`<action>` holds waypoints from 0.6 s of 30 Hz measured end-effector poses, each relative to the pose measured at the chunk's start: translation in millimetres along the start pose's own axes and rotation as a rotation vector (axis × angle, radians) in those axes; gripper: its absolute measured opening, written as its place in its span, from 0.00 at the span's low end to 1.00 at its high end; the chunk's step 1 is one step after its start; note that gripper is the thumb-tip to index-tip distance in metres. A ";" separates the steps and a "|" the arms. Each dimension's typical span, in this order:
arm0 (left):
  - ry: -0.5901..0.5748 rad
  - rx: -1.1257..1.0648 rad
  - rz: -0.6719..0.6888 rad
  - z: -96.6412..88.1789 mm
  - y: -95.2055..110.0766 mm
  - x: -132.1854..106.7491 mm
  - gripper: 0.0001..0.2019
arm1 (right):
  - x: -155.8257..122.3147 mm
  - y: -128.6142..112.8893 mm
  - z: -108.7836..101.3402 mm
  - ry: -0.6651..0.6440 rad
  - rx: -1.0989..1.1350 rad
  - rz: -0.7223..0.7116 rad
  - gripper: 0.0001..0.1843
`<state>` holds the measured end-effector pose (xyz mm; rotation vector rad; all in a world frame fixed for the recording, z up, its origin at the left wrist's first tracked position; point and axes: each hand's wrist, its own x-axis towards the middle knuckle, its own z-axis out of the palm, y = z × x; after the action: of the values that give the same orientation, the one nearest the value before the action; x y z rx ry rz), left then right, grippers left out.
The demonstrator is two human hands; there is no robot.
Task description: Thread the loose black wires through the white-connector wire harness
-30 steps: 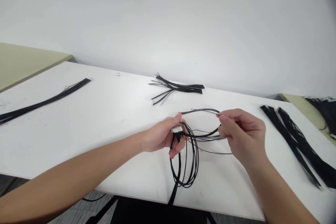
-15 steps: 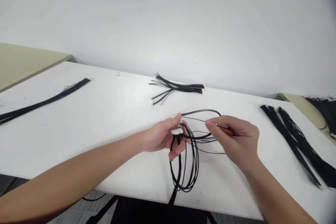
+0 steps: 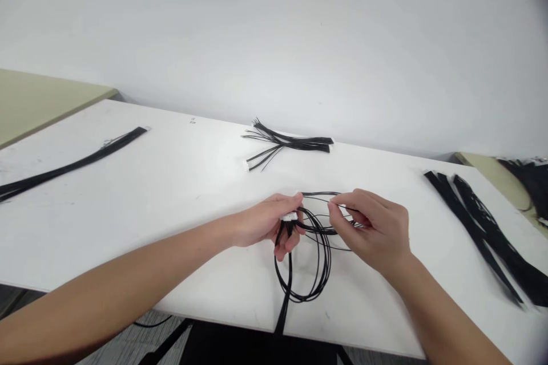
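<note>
My left hand [image 3: 265, 222] pinches a small white connector [image 3: 289, 217] from which several thin black wires [image 3: 319, 274] hang in loops over the white table's [image 3: 162, 205] front edge. My right hand [image 3: 368, 228] is just right of it, thumb and forefinger closed on one thin black wire near its end. That wire arcs back towards the connector. The two hands are almost touching above the table, near its front edge.
A short bundle of black wires [image 3: 286, 145] lies at the back middle of the table. A long black bundle [image 3: 72, 165] runs along the left side, and thick black bundles [image 3: 483, 228] lie at the right. A beige table [image 3: 38, 102] stands at far left.
My right hand has moved left towards the connector, carrying the single wire's end with it. The wire arc above the hands has flattened. My left hand has stayed nearly in place.
</note>
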<state>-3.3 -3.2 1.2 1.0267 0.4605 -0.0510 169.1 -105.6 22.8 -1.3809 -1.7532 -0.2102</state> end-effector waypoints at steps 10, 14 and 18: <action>-0.036 0.125 -0.044 2.6 2.9 -2.8 0.27 | -9.2 6.9 12.4 -0.059 0.067 -0.093 0.09; -0.025 0.155 -0.021 3.5 1.7 -3.9 0.26 | -8.7 5.1 14.3 -0.063 0.143 -0.072 0.09; -0.016 0.088 -0.018 3.6 1.4 -4.1 0.23 | -8.6 3.5 15.3 -0.093 0.170 -0.031 0.09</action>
<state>-5.4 -6.1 5.5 1.1082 0.4560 -0.0962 164.2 -101.2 6.2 -1.2583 -1.8248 -0.0131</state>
